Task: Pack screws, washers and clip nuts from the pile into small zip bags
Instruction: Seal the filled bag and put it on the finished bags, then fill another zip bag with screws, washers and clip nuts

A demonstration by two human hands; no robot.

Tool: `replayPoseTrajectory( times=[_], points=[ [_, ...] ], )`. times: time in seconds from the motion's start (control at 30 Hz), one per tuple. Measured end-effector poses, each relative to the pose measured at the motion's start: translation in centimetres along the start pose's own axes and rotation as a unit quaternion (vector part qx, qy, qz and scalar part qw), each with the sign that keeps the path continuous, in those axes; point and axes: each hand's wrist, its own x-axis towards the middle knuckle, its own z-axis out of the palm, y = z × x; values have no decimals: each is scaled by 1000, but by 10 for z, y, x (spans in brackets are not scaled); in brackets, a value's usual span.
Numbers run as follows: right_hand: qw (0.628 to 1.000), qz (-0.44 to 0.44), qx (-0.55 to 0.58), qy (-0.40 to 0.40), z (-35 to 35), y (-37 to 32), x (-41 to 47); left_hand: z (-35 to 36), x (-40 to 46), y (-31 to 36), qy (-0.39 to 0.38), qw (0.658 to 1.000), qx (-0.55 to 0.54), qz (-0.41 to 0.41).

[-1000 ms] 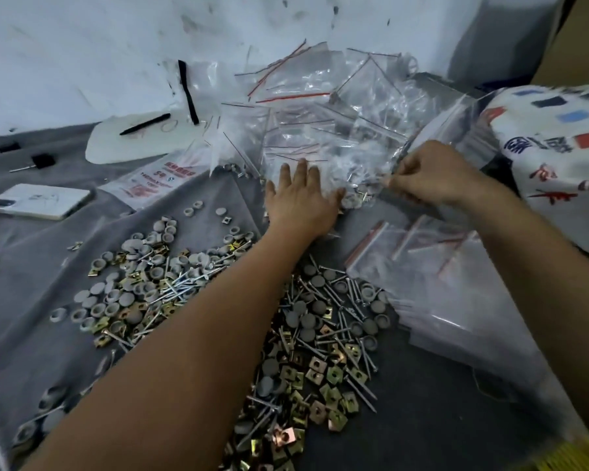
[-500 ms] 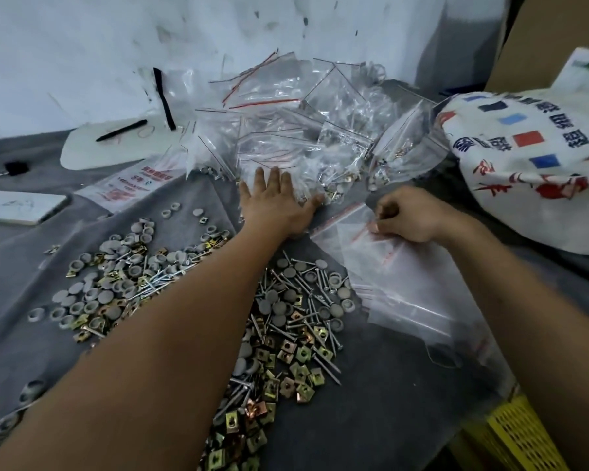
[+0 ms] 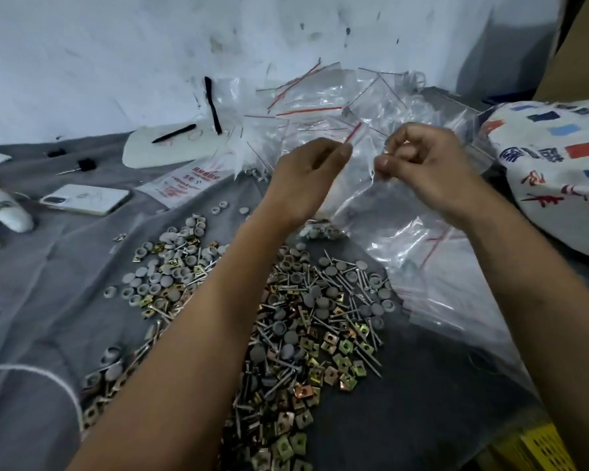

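We see both hands raised above the grey cloth (image 3: 41, 300), holding one small clear zip bag (image 3: 361, 154) between them. The left hand (image 3: 306, 178) pinches the bag's red-striped top edge with curled fingers, and the right hand (image 3: 425, 164) pinches the other side of the mouth, so each hand is clamped on the same bag, near each other but not touching. We cannot tell whether anything is inside the bag. Below the forearms lies the pile (image 3: 306, 321) of screws, grey round washers and brass-coloured clip nuts, spread over the cloth, with a second scatter (image 3: 170, 270) to its left. Behind the hands sits a heap of filled bags (image 3: 320, 96) against the white wall, and a stack of flat empty bags (image 3: 432, 266) lies just right of the pile. A white phone (image 3: 85, 198) rests on the cloth at left, and a printed fabric bag (image 3: 558, 164) sits at right.
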Motion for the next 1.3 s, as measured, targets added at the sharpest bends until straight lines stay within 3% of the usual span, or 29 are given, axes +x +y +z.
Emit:
replayPoseTrajectory(
  times=[0.23, 0.37, 0.43, 0.5, 0.57, 0.6, 0.7, 0.77, 0.83, 0.93, 1.03, 1.13, 1.3],
  points=[
    [994, -75, 64, -44, 80, -60, 12, -87, -83, -11, 140, 985, -92, -40],
    [991, -79, 75, -81, 139, -79, 1, -124, -110, -32, 192, 975, 39, -102],
    [993, -67, 67, -64, 169, -85, -6, -140, -123, -42, 263, 946, 116, -151],
    [997, -80, 0, -16, 188, -88, -14, -157, -138, -50, 380, 890, 160, -197],
    [995, -96, -29, 17, 204, -92, -24, -173, -155, -54, 478, 836, 195, -186],
    [995, -99, -20, 13, 211, -94, -30, -175, -160, -55, 491, 829, 221, -149],
    [994, -90, 9, -64, 228, -94, -45, -145, -160, -44, 391, 883, 260, -24],
    [994, -73, 5, -78, 233, -87, -49, -117, -159, -40, 296, 919, 260, 4],
    [997, -24, 0, -71, 232, -73, -50, -105, -159, -45, 252, 933, 258, 17],
    [988, 59, 98, -108, 224, -54, -52, -103, -161, -57, 228, 942, 247, 16],
    [957, 82, 205, -187, 217, -48, -54, -98, -163, -64, 222, 943, 249, 5],
    [970, 67, 175, -155, 213, -42, -53, -95, -164, -71, 226, 942, 249, -7],
    [977, 36, 159, -135, 211, -38, -53, -95, -162, -71, 227, 961, 155, -25]
  ],
)
